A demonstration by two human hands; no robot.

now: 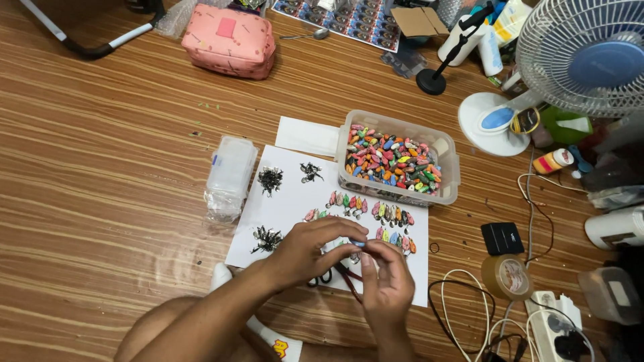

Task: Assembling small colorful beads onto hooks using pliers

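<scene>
Hands meet over white sheet (282,208): left hand (305,251) and right hand (388,285), fingers curled, grip pinched together on small blue lure (357,244). Pliers (345,276) beneath; lure tub (448,161) beyond.

Bare wooden floor (100,174) lies open leftward — bead tub (449,171) and fan (583,57) crowd the right.

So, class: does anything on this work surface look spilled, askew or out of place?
Nothing stands out. The coloured pieces sit inside their clear tub, others lie in rows on the white sheet, and both hands pinch one small piece.
</scene>
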